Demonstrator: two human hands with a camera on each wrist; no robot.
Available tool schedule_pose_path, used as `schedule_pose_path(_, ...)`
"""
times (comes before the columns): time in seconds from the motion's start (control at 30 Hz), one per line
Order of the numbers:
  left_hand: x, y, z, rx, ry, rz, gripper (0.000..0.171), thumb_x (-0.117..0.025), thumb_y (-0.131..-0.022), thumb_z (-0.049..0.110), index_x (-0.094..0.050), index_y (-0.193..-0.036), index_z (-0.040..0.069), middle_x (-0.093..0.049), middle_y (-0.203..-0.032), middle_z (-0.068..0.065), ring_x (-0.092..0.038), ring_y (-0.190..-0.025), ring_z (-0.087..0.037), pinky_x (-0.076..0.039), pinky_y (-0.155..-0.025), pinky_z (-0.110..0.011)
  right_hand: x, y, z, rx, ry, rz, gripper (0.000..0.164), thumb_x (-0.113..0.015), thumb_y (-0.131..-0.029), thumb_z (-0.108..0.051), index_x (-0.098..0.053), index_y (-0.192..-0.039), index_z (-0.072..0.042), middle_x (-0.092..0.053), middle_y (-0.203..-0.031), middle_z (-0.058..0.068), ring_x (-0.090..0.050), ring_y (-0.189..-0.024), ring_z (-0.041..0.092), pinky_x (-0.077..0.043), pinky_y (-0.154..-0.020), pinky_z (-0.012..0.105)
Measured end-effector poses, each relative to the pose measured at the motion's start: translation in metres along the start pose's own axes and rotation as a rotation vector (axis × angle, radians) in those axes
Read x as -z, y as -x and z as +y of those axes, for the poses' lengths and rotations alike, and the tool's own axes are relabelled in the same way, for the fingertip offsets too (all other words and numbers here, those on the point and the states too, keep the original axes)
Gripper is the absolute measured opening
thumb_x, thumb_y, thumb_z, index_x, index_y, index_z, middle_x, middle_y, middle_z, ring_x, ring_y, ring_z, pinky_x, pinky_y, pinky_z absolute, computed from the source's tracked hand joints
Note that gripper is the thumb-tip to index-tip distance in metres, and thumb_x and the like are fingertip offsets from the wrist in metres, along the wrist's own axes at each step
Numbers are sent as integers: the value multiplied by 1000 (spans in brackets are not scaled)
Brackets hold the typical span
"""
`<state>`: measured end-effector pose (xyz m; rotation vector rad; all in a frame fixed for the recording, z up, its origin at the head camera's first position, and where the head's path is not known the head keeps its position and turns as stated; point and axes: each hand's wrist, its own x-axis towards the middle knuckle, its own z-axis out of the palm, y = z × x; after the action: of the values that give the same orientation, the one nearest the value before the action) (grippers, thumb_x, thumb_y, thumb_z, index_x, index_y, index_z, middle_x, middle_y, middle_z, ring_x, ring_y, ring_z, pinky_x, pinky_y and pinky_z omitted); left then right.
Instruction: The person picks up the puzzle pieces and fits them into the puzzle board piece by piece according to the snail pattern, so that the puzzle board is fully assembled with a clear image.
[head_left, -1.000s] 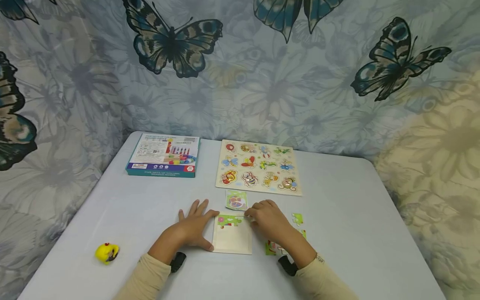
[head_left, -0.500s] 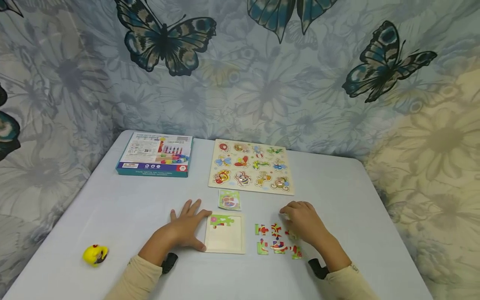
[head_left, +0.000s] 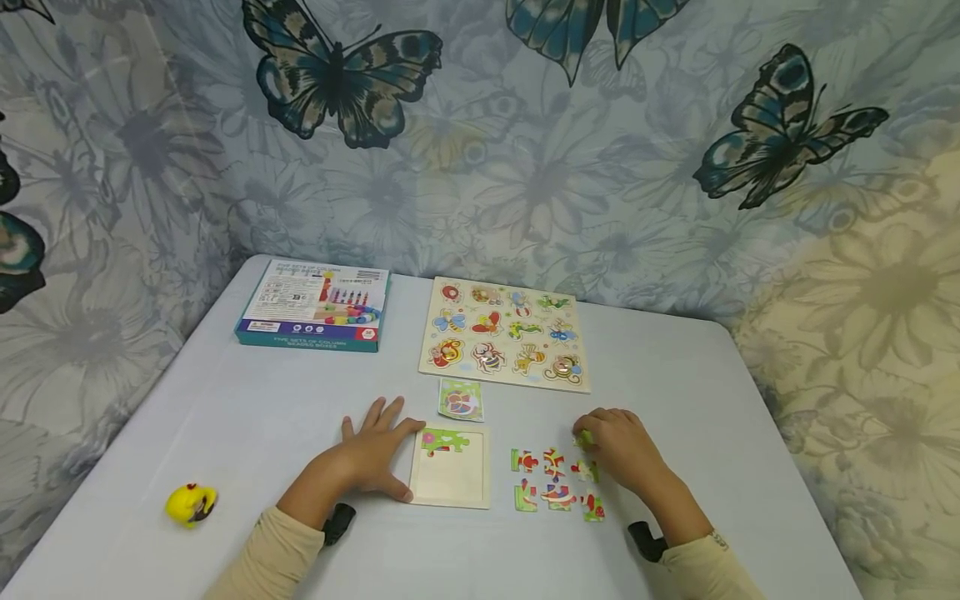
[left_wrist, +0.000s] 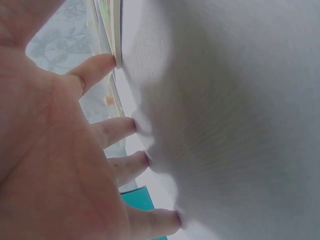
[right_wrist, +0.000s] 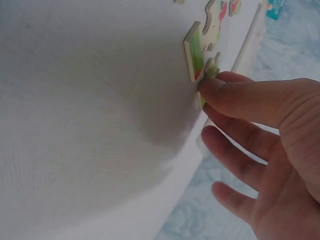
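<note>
A shallow wooden puzzle tray (head_left: pixel 450 483) lies in front of me, with joined green pieces (head_left: pixel 453 440) along its top left. My left hand (head_left: pixel 375 458) is spread wide, thumb and index fingertips at the tray's left corners. In the left wrist view, the index finger (left_wrist: pixel 97 67) meets the tray's corner and the other fingertips rest on the cloth. To the right, my right hand (head_left: pixel 622 446) pinches a green puzzle piece (head_left: pixel 584 437) between thumb and index finger, low over the table. Its other fingers are loosely bent. Several red and green puzzle pieces (head_left: pixel 558 497) lie in two rows beside it.
Above the tray lies a small picture card (head_left: pixel 461 401). Farther back are a wooden insect puzzle board (head_left: pixel 504 333) and a flat teal-edged box (head_left: pixel 311 307). A yellow toy (head_left: pixel 191 505) sits at the left on the white-covered table (head_left: pixel 300 400).
My right hand has left the tray's top right, moved right to the loose pieces and taken hold of the green one at the top. The left hand stays at the tray.
</note>
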<state>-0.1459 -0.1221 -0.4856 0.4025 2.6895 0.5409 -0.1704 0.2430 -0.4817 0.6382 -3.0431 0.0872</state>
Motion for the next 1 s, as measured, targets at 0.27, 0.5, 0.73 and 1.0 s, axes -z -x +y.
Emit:
schedule_pose_path(0.27, 0, 0, -2, 13, -9, 3, 93, -85, -50, 43, -43, -131, 29, -14, -150, -11, -2, -137, -38, -5, -93, -74, -3, -4, -1, 0, 1, 7, 28, -79, -65, -11, -68, -90, -17, -65, -98, 0, -58, -98, 24, -36, -94, 52)
schedule_pose_path(0.5, 0, 2, -4, 25, -8, 0, 93, -85, -50, 44, -42, -131, 29, -13, -150, -11, -1, -137, -38, -4, -93, -74, -4, -6, -3, 12, -16, 16, 28, -79, -65, -11, -68, -91, -17, -65, -98, 0, -58, -98, 24, -36, -94, 51)
schedule_pose_path(0.73, 1, 2, -2, 27, 4, -16, 93, -85, -51, 43, -42, -132, 29, -13, -151, -11, -1, -137, -37, -4, -94, -73, -1, -8, -9, 52, -13, 40, 27, -80, -65, -11, -69, -88, -18, -65, -96, -1, -57, -98, 23, -37, -93, 50)
schedule_pose_path(1.0, -1, -1, -2, 7, -3, -6, 93, -85, -50, 44, -42, -132, 29, -13, -151, -11, -1, -137, -38, -5, -93, -74, 9, -22, -48, 154, -9, 61, 24, -79, -67, -17, -70, -89, -19, -66, -96, -4, -57, -99, 21, -37, -95, 43)
